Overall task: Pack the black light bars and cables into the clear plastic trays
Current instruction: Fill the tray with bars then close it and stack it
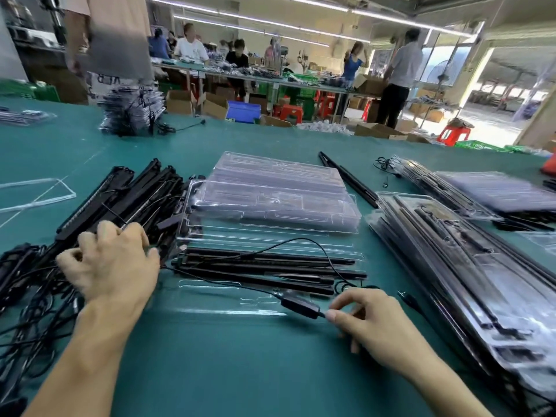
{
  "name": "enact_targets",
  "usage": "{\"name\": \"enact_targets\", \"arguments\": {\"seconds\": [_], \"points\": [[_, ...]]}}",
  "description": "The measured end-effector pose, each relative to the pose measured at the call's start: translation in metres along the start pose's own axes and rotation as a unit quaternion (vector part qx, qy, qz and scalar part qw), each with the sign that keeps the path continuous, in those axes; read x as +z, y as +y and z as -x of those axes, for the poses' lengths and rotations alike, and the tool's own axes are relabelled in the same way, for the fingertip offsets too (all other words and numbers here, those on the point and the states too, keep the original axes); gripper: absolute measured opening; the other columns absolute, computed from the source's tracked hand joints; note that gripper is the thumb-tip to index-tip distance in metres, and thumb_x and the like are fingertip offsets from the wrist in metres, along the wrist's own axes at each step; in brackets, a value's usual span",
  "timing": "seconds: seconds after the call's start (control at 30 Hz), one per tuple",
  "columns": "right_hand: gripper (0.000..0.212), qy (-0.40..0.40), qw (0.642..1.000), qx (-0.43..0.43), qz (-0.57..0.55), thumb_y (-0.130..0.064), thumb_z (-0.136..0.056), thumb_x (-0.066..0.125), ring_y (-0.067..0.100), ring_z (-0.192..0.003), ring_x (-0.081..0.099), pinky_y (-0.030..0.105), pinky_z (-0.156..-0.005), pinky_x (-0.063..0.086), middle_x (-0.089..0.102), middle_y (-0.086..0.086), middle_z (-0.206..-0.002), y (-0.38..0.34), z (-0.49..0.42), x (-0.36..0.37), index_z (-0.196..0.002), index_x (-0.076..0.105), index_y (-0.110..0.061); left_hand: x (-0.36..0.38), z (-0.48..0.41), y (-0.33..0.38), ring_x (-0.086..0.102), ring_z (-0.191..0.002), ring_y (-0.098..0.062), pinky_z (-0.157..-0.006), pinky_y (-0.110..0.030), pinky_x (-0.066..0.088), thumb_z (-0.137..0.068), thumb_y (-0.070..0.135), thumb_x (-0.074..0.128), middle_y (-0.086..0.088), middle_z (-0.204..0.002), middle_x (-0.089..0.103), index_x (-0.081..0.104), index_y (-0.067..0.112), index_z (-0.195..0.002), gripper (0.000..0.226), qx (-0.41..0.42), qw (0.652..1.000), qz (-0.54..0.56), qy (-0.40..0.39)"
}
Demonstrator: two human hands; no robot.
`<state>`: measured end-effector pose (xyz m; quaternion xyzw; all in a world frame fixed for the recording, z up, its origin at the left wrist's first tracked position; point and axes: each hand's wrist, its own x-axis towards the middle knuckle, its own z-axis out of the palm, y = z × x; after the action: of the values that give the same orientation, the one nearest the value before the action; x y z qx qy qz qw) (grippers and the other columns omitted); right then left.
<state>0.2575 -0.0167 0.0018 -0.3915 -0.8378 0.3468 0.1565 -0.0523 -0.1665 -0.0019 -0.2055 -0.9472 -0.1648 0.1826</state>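
The right hand (376, 323) pinched a thin black cable (296, 239) between thumb and forefinger, just beside its glossy oblong inline control box (301, 307). The cable arced over slim matte black light bars (264, 267) lying side by side in a shallow moulded clear plastic tray (210, 296) on the teal felt-like table mat (240, 371). Behind it sat a stack of empty glossy clear trays (270, 200). The left hand (111, 260) lay knuckles-up on a loose heap of ribbed black bars (126, 200) above tangled black cords (30, 296); its fingers curled into the heap, and whether they clasped a bar could not be told. Filled trays (451, 266) were stacked at the right.
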Motion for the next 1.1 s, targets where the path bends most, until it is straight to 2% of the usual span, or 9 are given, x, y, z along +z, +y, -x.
{"name": "enact_targets", "arguments": {"seconds": [0.1,0.17,0.23,0.33,0.4,0.5,0.7,0.93,1.1], "points": [[0.016,-0.019,1.0,-0.021,0.003,-0.028,-0.091,0.067,0.011,-0.043,0.061,0.019,-0.047,0.043,0.069,-0.003,-0.063,-0.009,-0.008,0.002,-0.075,0.066,-0.026,-0.001,0.003,0.006,0.049,-0.103,-0.038,-0.098,-0.055,0.031,-0.074,0.011,0.081,-0.013,-0.104,0.056,0.071,0.022,-0.093,0.024,0.043,0.997,0.028,0.051],[0.018,-0.018,0.999,-0.035,0.01,-0.028,-0.091,0.066,0.007,-0.045,0.058,0.018,-0.047,0.043,0.067,-0.004,-0.063,-0.015,-0.018,0.005,-0.074,0.066,-0.024,-0.007,0.012,0.021,0.056,-0.093,-0.038,-0.089,-0.053,0.04,-0.075,0.004,0.08,-0.012,-0.099,0.063,0.073,0.017,-0.094,0.024,0.126,0.98,0.103,0.115],[0.015,-0.037,0.997,-0.055,0.028,-0.031,-0.089,0.069,0.0,-0.052,0.056,0.017,-0.054,0.045,0.067,-0.01,-0.065,-0.018,-0.027,0.008,-0.074,0.068,-0.027,-0.009,0.026,0.038,0.062,-0.083,-0.032,-0.08,-0.046,0.047,-0.083,0.017,0.076,-0.005,-0.09,0.068,0.073,0.017,-0.092,0.009,0.262,0.941,0.172,0.126],[0.006,-0.052,0.994,-0.086,0.037,-0.034,-0.08,0.079,-0.007,-0.062,0.055,0.009,-0.06,0.039,0.063,-0.026,-0.065,-0.019,-0.037,0.011,-0.084,0.074,-0.035,-0.003,0.042,0.053,0.067,-0.087,-0.019,-0.09,-0.041,0.049,-0.087,0.051,0.064,0.008,-0.088,0.072,0.075,0.028,-0.095,0.026,0.395,0.905,0.157,0.001],[0.011,-0.053,0.994,-0.095,0.024,-0.032,-0.08,0.08,-0.007,-0.061,0.055,0.008,-0.06,0.038,0.063,-0.028,-0.064,-0.018,-0.039,0.013,-0.09,0.076,-0.034,0.006,0.045,0.056,0.063,-0.104,-0.013,-0.1,-0.036,0.042,-0.089,0.061,0.058,0.015,-0.105,0.069,0.07,0.035,-0.114,0.037,0.433,0.885,0.14,-0.098],[0.01,-0.056,0.99,-0.123,0.048,-0.032,-0.084,0.076,-0.004,-0.069,0.058,0.009,-0.064,0.04,0.066,-0.021,-0.073,-0.015,-0.04,0.016,-0.093,0.076,-0.034,0.018,0.041,0.051,0.052,-0.114,-0.004,-0.105,-0.027,0.03,-0.09,0.062,0.054,0.021,-0.116,0.06,0.061,0.045,-0.124,0.038,0.438,0.868,0.166,-0.168],[0.011,-0.046,0.984,-0.145,0.096,-0.028,-0.093,0.065,-0.014,-0.084,0.054,0.005,-0.073,0.037,0.059,-0.024,-0.079,-0.013,-0.043,0.017,-0.098,0.076,-0.028,0.013,0.037,0.047,0.05,-0.091,-0.002,-0.09,-0.032,0.038,-0.083,0.059,0.065,0.022,-0.094,0.057,0.071,0.039,-0.088,0.022,0.446,0.851,0.231,-0.151],[0.015,-0.06,0.984,-0.093,0.14,-0.038,-0.094,0.06,0.005,-0.085,0.06,0.036,-0.08,0.052,0.067,-0.014,-0.086,-0.018,-0.051,0.021,-0.092,0.071,-0.029,0.012,0.046,0.052,0.051,-0.07,0.009,-0.063,-0.018,0.039,-0.081,0.072,0.055,0.022,-0.074,0.057,0.055,0.047,-0.105,0.034,0.396,0.852,0.233,-0.25],[0.014,-0.036,0.992,-0.048,0.112,-0.04,-0.086,0.07,-0.004,-0.077,0.06,0.028,-0.075,0.053,0.068,-0.017,-0.075,-0.018,-0.048,0.024,-0.073,0.069,-0.035,0.017,0.051,0.055,0.053,-0.075,0.007,-0.063,-0.02,0.039,-0.078,0.065,0.066,0.025,-0.075,0.06,0.063,0.05,-0.092,0.021,0.356,0.861,0.246,-0.268]]}}
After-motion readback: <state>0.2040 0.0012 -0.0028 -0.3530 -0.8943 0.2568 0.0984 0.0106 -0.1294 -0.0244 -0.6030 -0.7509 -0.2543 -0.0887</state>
